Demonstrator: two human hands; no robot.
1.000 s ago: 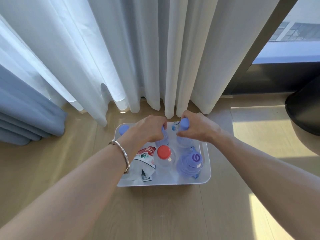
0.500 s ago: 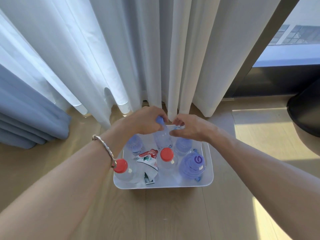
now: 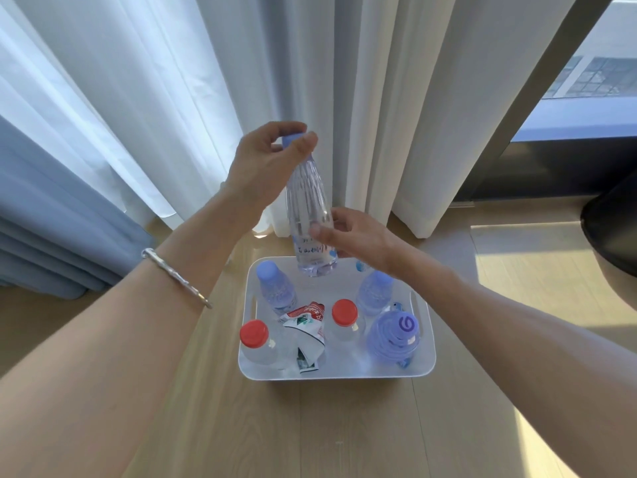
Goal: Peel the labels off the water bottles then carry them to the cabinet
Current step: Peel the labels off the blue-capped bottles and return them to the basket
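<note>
Bottle upright in air over far rim of bin, clear of it. Left hand pinches the cap; right hand grips lower body at label. Curtain close behind, bare floor in front.

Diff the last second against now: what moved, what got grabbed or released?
The left hand, pinching the blue cap, lifted one bottle up out of the white bin. The right hand left the neighbouring bottle and now holds the raised one near its label. The bin, the other bottles in it and the crumpled label stayed put.
</note>
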